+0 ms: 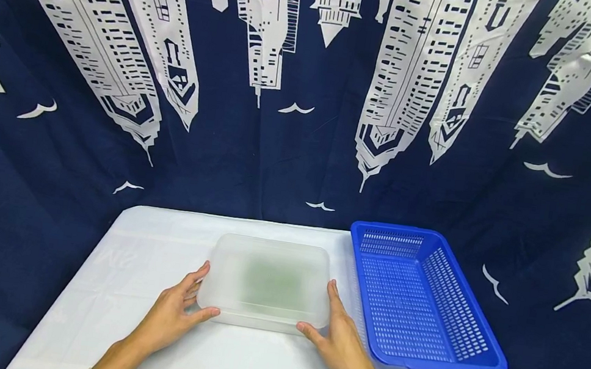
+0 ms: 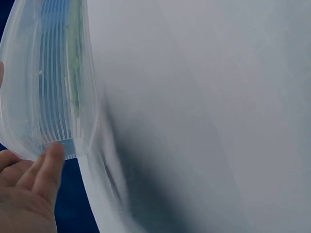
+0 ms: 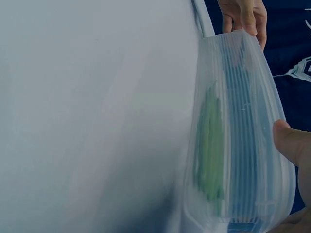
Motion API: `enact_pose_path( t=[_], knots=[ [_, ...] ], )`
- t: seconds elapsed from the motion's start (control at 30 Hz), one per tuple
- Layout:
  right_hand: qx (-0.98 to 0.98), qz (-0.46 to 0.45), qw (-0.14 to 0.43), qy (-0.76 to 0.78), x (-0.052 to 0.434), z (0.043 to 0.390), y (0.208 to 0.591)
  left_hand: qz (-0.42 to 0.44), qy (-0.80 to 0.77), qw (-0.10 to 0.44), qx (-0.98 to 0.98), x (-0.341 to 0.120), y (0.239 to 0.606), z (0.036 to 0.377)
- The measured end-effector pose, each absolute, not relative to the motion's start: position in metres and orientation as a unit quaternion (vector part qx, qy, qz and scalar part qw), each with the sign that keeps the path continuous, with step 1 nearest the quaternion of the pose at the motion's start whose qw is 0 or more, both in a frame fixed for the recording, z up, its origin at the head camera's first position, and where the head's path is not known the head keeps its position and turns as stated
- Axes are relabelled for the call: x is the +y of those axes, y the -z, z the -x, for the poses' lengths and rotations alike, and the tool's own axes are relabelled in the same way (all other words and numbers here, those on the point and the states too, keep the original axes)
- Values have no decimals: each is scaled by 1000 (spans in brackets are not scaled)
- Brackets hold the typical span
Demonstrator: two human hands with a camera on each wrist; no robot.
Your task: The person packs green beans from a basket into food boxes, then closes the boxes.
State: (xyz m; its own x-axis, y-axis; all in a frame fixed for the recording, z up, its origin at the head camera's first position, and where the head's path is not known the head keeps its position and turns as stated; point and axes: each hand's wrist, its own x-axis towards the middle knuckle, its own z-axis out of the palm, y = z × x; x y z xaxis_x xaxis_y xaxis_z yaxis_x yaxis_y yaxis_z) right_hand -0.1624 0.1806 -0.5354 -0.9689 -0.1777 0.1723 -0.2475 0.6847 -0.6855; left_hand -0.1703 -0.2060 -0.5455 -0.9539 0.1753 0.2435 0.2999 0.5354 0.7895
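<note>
Frosted plastic container (image 1: 269, 283) at lower centre of frame, on white table (image 1: 111, 285), something green blurred inside; no readable label or writing. Held between left hand (image 1: 175, 311) and right hand (image 1: 339, 341), fingers spread wide along its short sides, thumbs at near corners. Just right, blue basket (image 1: 468, 329).

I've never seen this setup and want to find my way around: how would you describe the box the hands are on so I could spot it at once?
Start at the white table before the navy skyline curtain. Near its front middle sits a frosted plastic box, the left hand and right hand touching its near corners. Unlike the perforated blue basket to its right, it is cloudy-clear, lidded, with something green showing through.
</note>
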Motion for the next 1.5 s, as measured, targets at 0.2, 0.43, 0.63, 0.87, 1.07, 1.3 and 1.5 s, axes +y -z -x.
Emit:
enact_pose_path(
  t=[0.2,0.43,0.63,0.87,1.07,1.3,1.5],
  knots=[
    [-925,-122,22,-358,179,162,528,115,431,87,-891,-201,545,172],
    [-933,-122,8,-339,172,171,510,119,351,107,-923,-185,532,182],
    [-944,-140,5,-297,159,183,502,144,277,114,-943,-169,524,193],
    [-954,-152,26,-259,147,205,498,159,221,95,-958,-154,521,208],
    [-960,-150,28,-233,143,221,500,163,203,82,-962,-149,520,220],
    [-964,-138,31,-224,141,233,507,164,183,60,-967,-147,518,229],
    [-962,-134,38,-234,140,238,510,165,174,41,-970,-147,516,231]
  ],
)
